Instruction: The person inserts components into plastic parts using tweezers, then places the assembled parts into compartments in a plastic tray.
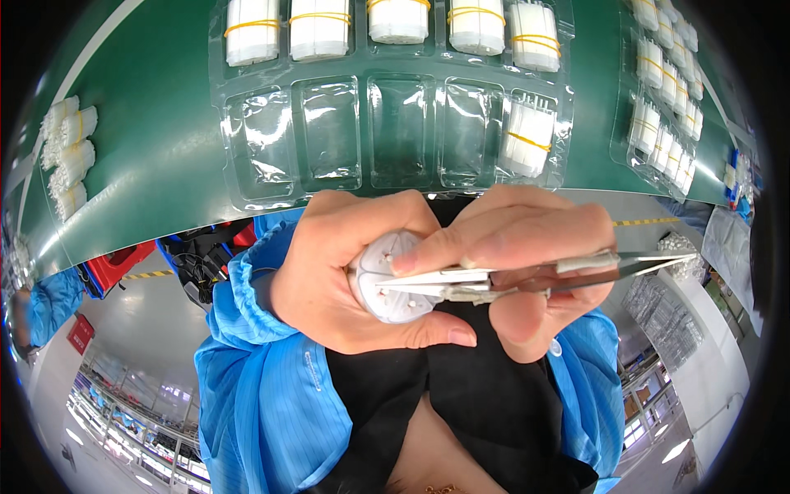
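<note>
Near my chest, my left hand (350,276) is wrapped round a bundle of white plastic pieces (387,255), its rounded, translucent end turned up toward me. My right hand (535,255) pinches metal tweezers (576,276) that lie level, with what looks like tape wound on their arms. Their tips reach left onto the end of the bundle. Right fingertips also lie close to the bundle's edge, and I cannot tell whether the tips grip anything. Most of the bundle's length is hidden by my left fingers.
On the green table (164,156) stands a clear plastic tray (329,193) with several banded white bundles (531,140) in its pockets. More bundles (70,156) lie at the far left. Another filled tray (658,123) is at the right. A red bin (119,267) sits below the table edge.
</note>
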A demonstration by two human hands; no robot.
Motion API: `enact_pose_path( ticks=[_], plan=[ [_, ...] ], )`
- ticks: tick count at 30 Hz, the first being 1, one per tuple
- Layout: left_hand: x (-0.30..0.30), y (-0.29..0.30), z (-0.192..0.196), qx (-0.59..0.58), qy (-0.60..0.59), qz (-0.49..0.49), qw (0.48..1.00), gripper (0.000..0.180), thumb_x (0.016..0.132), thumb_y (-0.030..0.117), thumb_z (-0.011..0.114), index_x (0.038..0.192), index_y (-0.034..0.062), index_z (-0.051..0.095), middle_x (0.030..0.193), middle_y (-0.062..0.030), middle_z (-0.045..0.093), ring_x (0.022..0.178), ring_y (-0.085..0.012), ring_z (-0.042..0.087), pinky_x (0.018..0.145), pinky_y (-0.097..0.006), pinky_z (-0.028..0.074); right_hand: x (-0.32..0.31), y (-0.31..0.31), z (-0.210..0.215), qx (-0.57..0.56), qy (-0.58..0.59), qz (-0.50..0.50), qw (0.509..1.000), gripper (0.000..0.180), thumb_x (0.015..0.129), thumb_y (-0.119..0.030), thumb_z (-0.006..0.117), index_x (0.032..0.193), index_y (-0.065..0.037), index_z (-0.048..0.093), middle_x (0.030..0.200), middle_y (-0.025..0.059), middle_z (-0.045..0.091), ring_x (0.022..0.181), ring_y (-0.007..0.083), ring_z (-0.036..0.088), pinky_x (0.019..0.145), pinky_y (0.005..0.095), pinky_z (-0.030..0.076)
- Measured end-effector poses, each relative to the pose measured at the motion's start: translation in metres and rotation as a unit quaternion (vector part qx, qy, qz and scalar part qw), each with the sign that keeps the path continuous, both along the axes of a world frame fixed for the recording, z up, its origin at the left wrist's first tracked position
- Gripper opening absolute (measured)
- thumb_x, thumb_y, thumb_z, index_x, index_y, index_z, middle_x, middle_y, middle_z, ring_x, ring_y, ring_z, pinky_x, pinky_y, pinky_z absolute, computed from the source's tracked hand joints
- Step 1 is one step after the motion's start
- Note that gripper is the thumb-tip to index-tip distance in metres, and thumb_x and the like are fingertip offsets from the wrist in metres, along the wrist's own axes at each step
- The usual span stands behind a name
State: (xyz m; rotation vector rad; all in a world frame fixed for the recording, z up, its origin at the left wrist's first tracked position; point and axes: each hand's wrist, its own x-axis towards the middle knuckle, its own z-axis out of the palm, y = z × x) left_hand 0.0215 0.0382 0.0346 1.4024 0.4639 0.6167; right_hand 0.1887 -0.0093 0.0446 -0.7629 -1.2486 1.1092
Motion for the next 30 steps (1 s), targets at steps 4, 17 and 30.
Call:
enact_pose_path(
  ticks=[4, 17, 30],
  plan=[
    [0.002, 0.0, -0.003, -0.011, -0.022, 0.006, 1.0, 0.043, 0.059, 0.024, 0.088, 0.079, 0.0015, 0.057, 0.064, -0.0062, 0.061, 0.053, -0.0149, 0.061, 0.047, -0.023, 0.043, 0.0, 0.0, 0.0, -0.001, 0.009, -0.008, 1.0, 0.037, 0.086, -0.029, 0.064, 0.095, 0.004, 0.048, 0.078, 0.0247, 0.065, 0.068, 0.0231, 0.065, 0.054, 0.0254, 0.052],
    [-0.004, 0.006, 0.002, 0.062, 0.061, 0.051, 0.995, 0.044, 0.057, 0.019, 0.086, 0.086, 0.002, 0.058, 0.072, -0.009, 0.063, 0.061, -0.0189, 0.065, 0.055, -0.024, 0.049, 0.006, 0.002, -0.001, -0.03, 0.022, 0.029, 0.999, 0.04, 0.086, -0.029, 0.063, 0.095, 0.007, 0.049, 0.08, 0.0293, 0.063, 0.066, 0.0286, 0.067, 0.056, 0.0331, 0.057],
    [-0.002, 0.002, 0.002, 0.147, 0.103, 0.101, 0.979, 0.042, 0.054, 0.016, 0.085, 0.08, 0.0025, 0.056, 0.063, -0.0078, 0.059, 0.051, -0.0197, 0.06, 0.044, -0.026, 0.044, 0.003, -0.005, -0.004, -0.026, 0.059, 0.019, 0.998, 0.043, 0.086, -0.031, 0.063, 0.096, 0.007, 0.046, 0.075, 0.0259, 0.063, 0.067, 0.0303, 0.068, 0.055, 0.0334, 0.057]
  ],
)
